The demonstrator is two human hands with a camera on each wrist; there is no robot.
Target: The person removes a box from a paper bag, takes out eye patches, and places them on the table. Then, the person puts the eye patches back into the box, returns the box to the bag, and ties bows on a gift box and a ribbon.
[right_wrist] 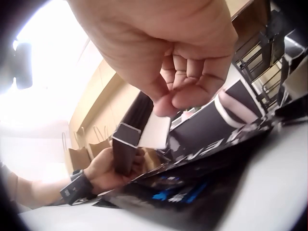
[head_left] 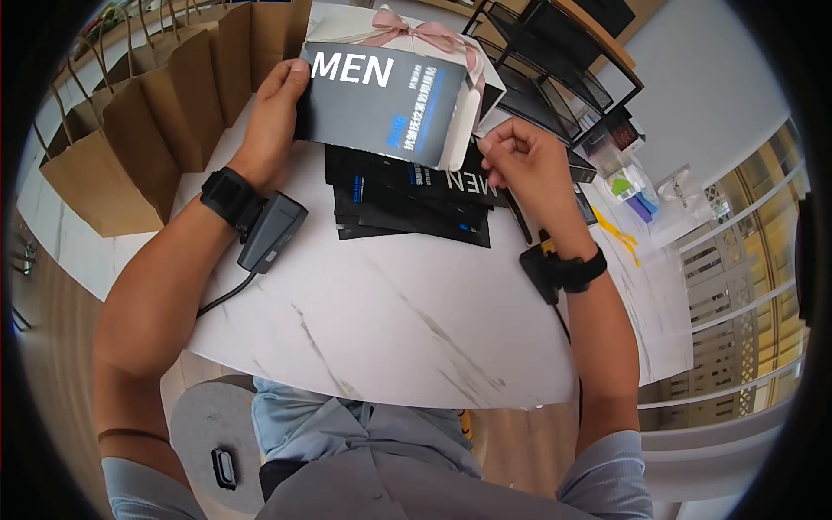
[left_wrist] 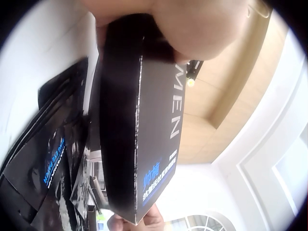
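My left hand (head_left: 273,108) grips the left edge of a dark grey carton (head_left: 364,108) with MEN printed on it, held tilted above the table. Its right end is undone, and a pale end flap (right_wrist: 156,132) sticks out there. At that flap, my right hand (head_left: 529,165) has thumb and forefinger together, pinching its edge, the other fingers curled. Below the carton lies a loose pile of flat black sachets (head_left: 416,212), also printed MEN. Behind it stands a white gift box (head_left: 347,22) with a pink ribbon bow (head_left: 416,33).
Several brown paper bags (head_left: 113,156) with handles stand in a row on the left of the marbled table (head_left: 364,321). A black wire rack (head_left: 537,52) stands at the back right. Yellow ribbon (head_left: 615,234) and clear packaging (head_left: 624,178) lie right of my right hand.
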